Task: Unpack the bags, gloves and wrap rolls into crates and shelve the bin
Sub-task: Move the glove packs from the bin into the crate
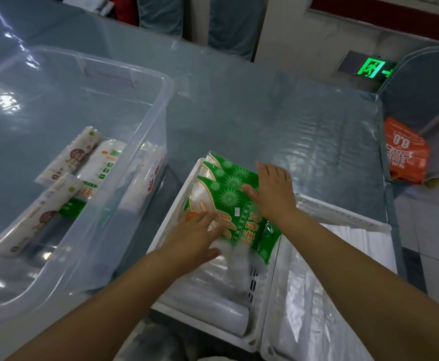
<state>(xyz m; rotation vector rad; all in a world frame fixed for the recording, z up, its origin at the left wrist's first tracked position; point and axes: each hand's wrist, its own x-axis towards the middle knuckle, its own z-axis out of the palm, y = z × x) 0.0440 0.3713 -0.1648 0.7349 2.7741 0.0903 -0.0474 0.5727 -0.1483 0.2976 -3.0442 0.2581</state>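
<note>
Pressing both flat hands on the green glove packs, you settle them at the far end of the left white crate, left hand near, right hand far, fingers straight and gripping nothing. Remaining rolls lie in the clear bin to your left, nearer your left hand, long axes running away from you.

Both arms extended forward; left hand and right hand flat, fingers straight.

**Green packs, white crates, clear bin**

The glove packs are green with paler starbursts and orange lettering. Both crates are white. The bin is clear; its rolls are white with brown and green labels. The table is grey-blue.
</note>
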